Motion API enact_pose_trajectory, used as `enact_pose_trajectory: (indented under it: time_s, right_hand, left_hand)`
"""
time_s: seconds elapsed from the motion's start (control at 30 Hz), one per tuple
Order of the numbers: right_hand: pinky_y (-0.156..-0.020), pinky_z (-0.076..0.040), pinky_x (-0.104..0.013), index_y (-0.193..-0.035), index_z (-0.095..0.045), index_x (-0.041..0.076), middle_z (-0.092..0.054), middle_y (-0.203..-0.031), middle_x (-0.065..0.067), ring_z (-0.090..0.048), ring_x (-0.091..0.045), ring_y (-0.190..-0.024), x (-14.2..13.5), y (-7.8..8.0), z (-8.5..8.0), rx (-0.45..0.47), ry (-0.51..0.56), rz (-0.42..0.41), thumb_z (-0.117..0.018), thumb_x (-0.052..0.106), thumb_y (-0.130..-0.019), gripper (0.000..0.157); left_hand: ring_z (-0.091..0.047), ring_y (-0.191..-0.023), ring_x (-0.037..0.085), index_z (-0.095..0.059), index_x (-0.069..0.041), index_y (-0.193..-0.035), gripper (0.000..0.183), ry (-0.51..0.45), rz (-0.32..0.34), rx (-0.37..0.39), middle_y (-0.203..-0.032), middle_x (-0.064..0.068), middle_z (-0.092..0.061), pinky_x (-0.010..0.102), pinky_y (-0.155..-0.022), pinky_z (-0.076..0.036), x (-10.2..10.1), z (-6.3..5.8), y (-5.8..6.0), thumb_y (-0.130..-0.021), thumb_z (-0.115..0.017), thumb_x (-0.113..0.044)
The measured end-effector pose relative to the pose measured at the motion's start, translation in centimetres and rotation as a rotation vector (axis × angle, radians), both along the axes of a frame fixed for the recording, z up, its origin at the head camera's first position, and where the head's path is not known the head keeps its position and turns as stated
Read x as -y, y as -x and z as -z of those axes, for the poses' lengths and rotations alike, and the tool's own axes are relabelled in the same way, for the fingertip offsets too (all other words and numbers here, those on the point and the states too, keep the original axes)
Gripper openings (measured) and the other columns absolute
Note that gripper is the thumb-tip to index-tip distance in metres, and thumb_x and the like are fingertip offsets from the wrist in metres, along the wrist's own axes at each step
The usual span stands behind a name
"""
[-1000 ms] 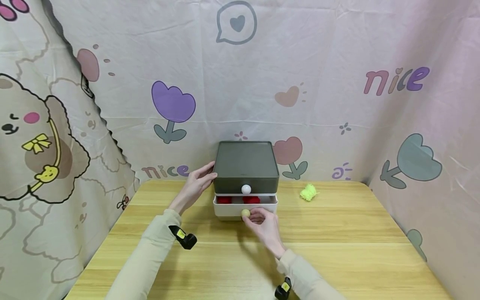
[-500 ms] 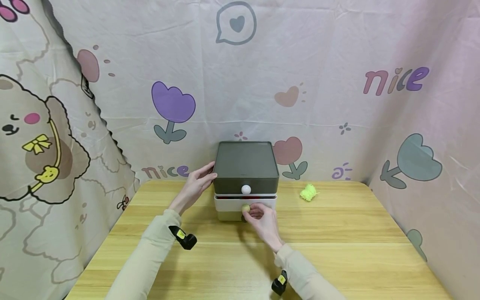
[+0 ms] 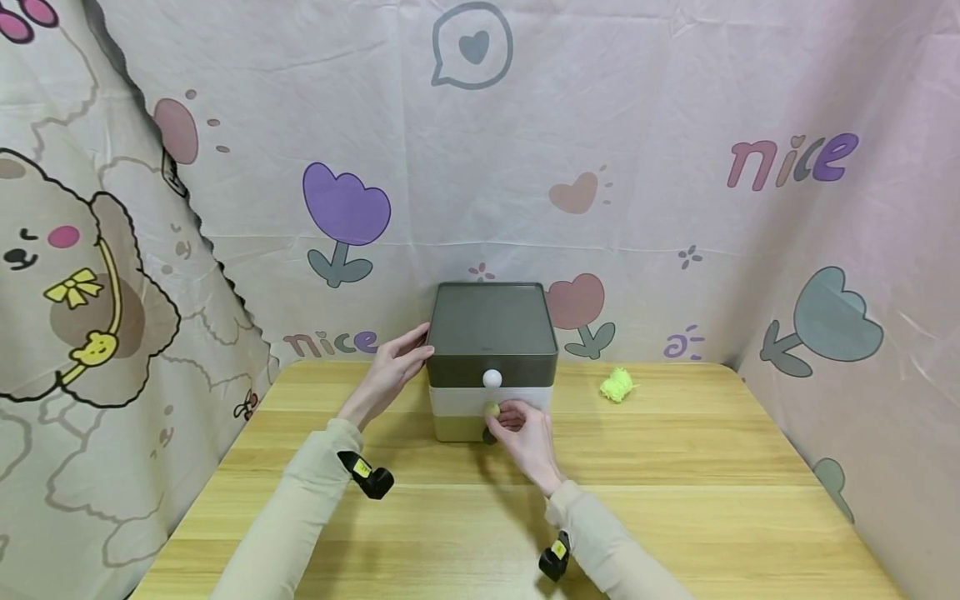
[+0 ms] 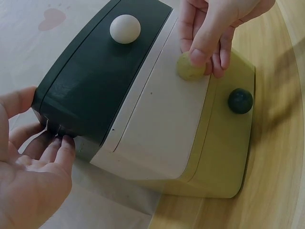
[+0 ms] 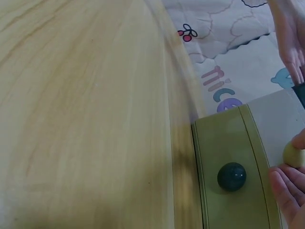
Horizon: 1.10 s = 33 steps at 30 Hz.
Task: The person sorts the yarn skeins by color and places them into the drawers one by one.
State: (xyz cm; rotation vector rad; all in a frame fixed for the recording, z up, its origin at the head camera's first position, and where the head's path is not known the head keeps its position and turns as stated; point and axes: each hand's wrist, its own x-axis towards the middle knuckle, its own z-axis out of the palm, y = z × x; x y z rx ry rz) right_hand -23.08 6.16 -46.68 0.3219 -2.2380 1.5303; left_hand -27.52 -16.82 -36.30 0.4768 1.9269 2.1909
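A small three-tier drawer box [image 3: 491, 321] has a dark green top tier, a white middle drawer [image 4: 152, 105] and an olive bottom drawer [image 4: 224, 143]. My right hand [image 3: 527, 440] pinches the round yellow-green knob [image 4: 189, 67] of the middle drawer between thumb and fingers. That drawer sits flush in the box, its contents hidden. At the box's left side, my left hand [image 3: 390, 375] rests against the top tier, thumb and fingertips touching near its upper corner. A white knob [image 3: 492, 378] shows on the top drawer, a dark green knob [image 5: 231, 177] on the bottom one.
A fuzzy bright yellow-green ball [image 3: 617, 385] lies on the wooden table [image 3: 675, 467], to the right of the box. Behind the table hangs a printed cloth [image 3: 480, 167], with another cloth along the left side.
My right hand has pushed the middle drawer from partly out to fully in. The red things seen inside it are now hidden. My left hand has stayed in place.
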Motion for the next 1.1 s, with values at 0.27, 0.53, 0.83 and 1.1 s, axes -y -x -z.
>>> enact_pose_trajectory:
  time_s: [0.27,0.53,0.83,1.1]
  right_hand:
    - [-0.058,-0.053,-0.016,-0.082,-0.065,0.005,-0.068,-0.072,-0.005,-0.064,-0.009,-0.064,0.1,0.1,-0.1,0.010,0.021,0.002,-0.073,0.018,-0.072,0.018]
    - [-0.058,-0.053,-0.016,-0.082,-0.065,0.006,-0.069,-0.072,-0.003,-0.064,-0.007,-0.063,0.1,0.1,0.1,0.003,0.018,0.006,-0.073,0.018,-0.072,0.017]
    - [-0.058,-0.054,-0.017,-0.082,-0.065,0.006,-0.069,-0.071,-0.004,-0.064,-0.008,-0.062,-0.3,-0.2,0.8,0.030,0.032,-0.008,-0.074,0.023,-0.071,0.023]
    - [-0.056,-0.052,-0.016,-0.082,-0.065,0.006,-0.068,-0.069,-0.001,-0.062,-0.006,-0.059,-0.6,-0.8,2.3,0.077,-0.025,0.015,-0.075,0.029,-0.070,0.028]
  left_hand:
    - [-0.014,-0.138,0.017,-0.024,-0.011,-0.142,0.062,0.000,0.004,0.001,-0.152,0.003,-0.008,0.037,-0.113,-0.016,0.0,0.0,0.1,-0.088,-0.055,-0.019]
    - [-0.016,-0.138,0.017,-0.024,-0.012,-0.142,0.062,0.009,-0.001,0.007,-0.152,0.003,-0.009,0.036,-0.113,-0.016,0.0,-0.1,0.0,-0.088,-0.055,-0.020]
    - [-0.015,-0.138,0.017,-0.024,-0.011,-0.142,0.061,0.009,-0.012,-0.003,-0.152,0.004,-0.008,0.036,-0.113,-0.016,0.0,0.0,0.0,-0.089,-0.054,-0.017]
    - [-0.015,-0.138,0.017,-0.025,-0.011,-0.141,0.061,0.000,-0.013,0.005,-0.152,0.003,-0.009,0.036,-0.113,-0.017,0.0,0.0,0.1,-0.089,-0.054,-0.016]
